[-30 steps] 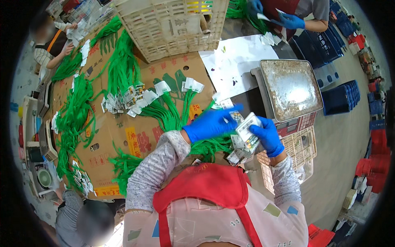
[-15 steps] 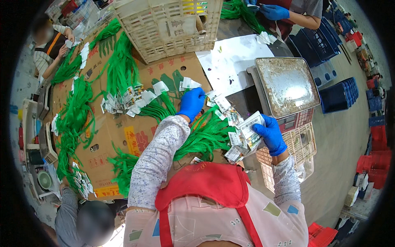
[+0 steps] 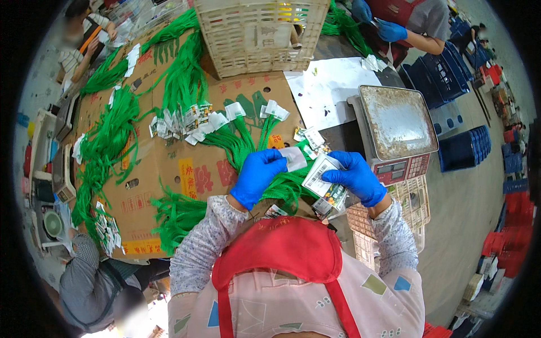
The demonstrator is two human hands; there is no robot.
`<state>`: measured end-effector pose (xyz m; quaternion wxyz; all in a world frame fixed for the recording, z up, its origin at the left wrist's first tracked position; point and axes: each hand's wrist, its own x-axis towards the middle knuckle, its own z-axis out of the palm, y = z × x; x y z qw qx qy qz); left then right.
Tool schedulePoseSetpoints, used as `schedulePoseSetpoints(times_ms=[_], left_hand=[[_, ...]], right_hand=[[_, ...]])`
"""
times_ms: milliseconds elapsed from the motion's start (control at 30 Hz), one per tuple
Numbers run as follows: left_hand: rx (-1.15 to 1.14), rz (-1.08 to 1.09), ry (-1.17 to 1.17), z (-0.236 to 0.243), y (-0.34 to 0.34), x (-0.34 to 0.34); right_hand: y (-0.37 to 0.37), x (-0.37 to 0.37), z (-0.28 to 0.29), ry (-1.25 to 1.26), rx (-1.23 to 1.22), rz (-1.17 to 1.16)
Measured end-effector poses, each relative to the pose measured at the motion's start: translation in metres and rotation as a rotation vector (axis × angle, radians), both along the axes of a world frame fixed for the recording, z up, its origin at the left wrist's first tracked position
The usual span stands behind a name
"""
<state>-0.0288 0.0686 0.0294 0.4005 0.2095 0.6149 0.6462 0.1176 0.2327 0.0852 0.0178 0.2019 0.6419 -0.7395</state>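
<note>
My left hand [image 3: 256, 179], in a blue glove, pinches the edge of a small white label [image 3: 293, 159]. Close beside it, my gloved right hand [image 3: 359, 179] grips a stack of printed labels [image 3: 320, 172] with barcodes, fanned slightly. Under and between the hands lie green mesh bags [image 3: 282, 194], bunched together, with more labels [image 3: 314, 137] at their upper right end. Beyond my left hand, another row of green mesh bags [image 3: 236, 141] has white labels [image 3: 274, 110] on its ends.
A cream plastic crate [image 3: 259, 39] stands on the cardboard-covered table [image 3: 152, 169]. To the right are a scale [image 3: 397, 124], white paper [image 3: 321, 93] and a slatted crate [image 3: 414, 203]. More mesh bags [image 3: 107, 146] lie left. Co-workers surround the table; one wears blue gloves [image 3: 390, 31].
My left hand has come back from the far row of bags toward my right hand and now holds a white label. Another labelled bag end shows in that row. The view has shifted slightly.
</note>
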Motion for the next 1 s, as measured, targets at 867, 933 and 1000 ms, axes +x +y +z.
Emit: schedulePoseSetpoints(times_ms=[867,933,1000], left_hand=[[-0.219,-0.06,0.224,0.018,-0.054,0.031],[-0.191,-0.081,0.165,0.015,-0.056,0.031],[-0.155,-0.126,0.03,0.008,-0.059,0.031]], right_hand=[[-0.03,-0.026,0.009,0.002,0.328,0.424],[-0.032,-0.028,0.011,-0.044,0.254,0.406],[-0.033,-0.029,0.011,-0.069,0.182,0.38]])
